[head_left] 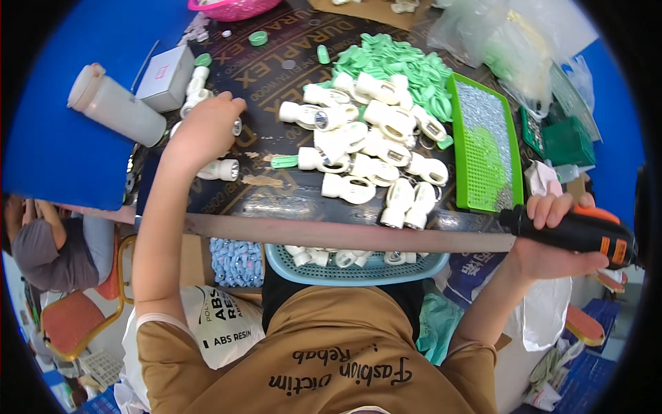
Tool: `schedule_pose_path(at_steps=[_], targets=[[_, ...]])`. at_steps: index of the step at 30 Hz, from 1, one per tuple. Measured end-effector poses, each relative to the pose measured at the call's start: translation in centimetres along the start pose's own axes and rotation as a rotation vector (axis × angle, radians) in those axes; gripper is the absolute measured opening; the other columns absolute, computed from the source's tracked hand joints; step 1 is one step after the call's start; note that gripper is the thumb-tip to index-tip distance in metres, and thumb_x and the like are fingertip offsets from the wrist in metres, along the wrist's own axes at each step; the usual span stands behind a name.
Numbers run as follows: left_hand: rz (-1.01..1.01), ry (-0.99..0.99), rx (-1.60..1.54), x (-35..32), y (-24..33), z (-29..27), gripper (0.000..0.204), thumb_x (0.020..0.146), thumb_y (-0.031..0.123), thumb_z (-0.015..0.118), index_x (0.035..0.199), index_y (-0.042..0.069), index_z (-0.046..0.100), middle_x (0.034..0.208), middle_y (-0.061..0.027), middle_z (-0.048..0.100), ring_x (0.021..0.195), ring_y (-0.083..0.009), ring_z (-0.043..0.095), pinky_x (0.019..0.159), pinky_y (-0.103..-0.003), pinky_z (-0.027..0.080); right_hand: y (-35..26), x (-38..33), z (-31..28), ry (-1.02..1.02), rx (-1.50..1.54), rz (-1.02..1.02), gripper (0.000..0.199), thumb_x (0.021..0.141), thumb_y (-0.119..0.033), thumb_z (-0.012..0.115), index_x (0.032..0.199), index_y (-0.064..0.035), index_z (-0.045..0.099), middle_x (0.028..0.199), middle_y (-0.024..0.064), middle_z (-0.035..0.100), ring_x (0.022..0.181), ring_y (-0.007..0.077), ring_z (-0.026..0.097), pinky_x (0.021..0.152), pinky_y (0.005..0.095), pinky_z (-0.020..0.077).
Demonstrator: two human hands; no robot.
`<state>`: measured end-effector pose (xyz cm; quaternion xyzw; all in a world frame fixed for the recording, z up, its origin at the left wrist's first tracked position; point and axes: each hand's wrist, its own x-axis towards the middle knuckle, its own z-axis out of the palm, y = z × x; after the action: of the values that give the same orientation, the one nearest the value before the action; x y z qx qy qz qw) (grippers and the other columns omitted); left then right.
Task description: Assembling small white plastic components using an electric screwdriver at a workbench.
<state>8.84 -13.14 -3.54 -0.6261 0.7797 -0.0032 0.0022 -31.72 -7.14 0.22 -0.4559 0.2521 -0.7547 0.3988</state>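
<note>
My left hand reaches over a row of white flashlights at the left of the dark table, its fingers curled down around one of them. The grip itself is partly hidden. From beside the palm pokes a flashlight's lens end, and a further white flashlight lies just below the wrist. At the right, my right hand is closed around a black and orange electric screwdriver, held near the table's front edge. A heap of white flashlights with looped handles covers the middle of the table.
Green plastic pieces are piled behind the heap. A green tray holds many small silvery parts. A cloudy bottle and a white box stand at the left. Below the table edge sits a blue basket of flashlights.
</note>
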Motion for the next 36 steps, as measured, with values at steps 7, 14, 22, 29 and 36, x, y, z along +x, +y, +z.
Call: schedule_pose_path(at_steps=[7,14,22,29,36], targets=[[0.026,0.121,-0.200,0.6,-0.3,-2.8,0.028,0.064,-0.002,0.052,0.092,0.002,0.052,0.086,-0.0150,0.053,0.081,-0.0326,0.053,0.070,-0.037,0.043,0.5,4.7,-3.8,-0.096,-0.054,-0.065,0.078,0.063,-0.078,0.048,0.099,-0.0085,0.049,0.065,0.0076,0.052,0.055,0.0179,0.045,0.056,0.0306,0.0351],[-0.057,0.407,-1.219,-2.2,4.7,-5.3,0.015,0.079,0.012,0.058,0.089,0.003,0.052,0.087,-0.0025,0.052,0.072,-0.0096,0.055,0.061,-0.021,0.044,4.7,7.6,-4.4,0.023,-0.205,-0.069,0.074,0.068,-0.072,0.050,0.095,-0.0029,0.046,0.060,0.0085,0.051,0.053,0.0185,0.048,0.051,0.0312,0.0410],[0.006,-0.316,-2.333,-4.9,14.0,0.1,0.017,0.085,0.008,0.055,0.097,0.005,0.044,0.104,-0.0103,0.051,0.087,-0.0184,0.058,0.074,-0.031,0.050,5.6,7.7,-4.7,0.047,-0.271,-0.043,0.070,0.068,-0.070,0.052,0.094,-0.0053,0.046,0.061,0.0075,0.050,0.055,0.0177,0.046,0.053,0.0307,0.0389],[-0.070,-0.462,-2.458,-4.9,17.9,2.3,0.060,0.080,0.007,0.060,0.131,0.000,0.029,0.115,-0.0118,0.048,0.094,-0.0143,0.047,0.081,-0.026,0.040,5.9,7.9,-5.1,0.048,-0.279,-0.045,0.071,0.068,-0.070,0.052,0.093,-0.0046,0.046,0.060,0.0076,0.050,0.054,0.0174,0.047,0.053,0.0306,0.0400],[-0.005,-0.561,-2.626,-3.9,18.1,3.7,0.048,0.086,0.011,0.053,0.128,0.001,0.032,0.109,-0.0136,0.051,0.089,-0.0153,0.048,0.075,-0.027,0.042,5.9,7.9,-5.2,0.028,-0.282,-0.046,0.070,0.069,-0.070,0.052,0.093,-0.0046,0.047,0.059,0.0072,0.050,0.053,0.0175,0.046,0.052,0.0307,0.0401]])
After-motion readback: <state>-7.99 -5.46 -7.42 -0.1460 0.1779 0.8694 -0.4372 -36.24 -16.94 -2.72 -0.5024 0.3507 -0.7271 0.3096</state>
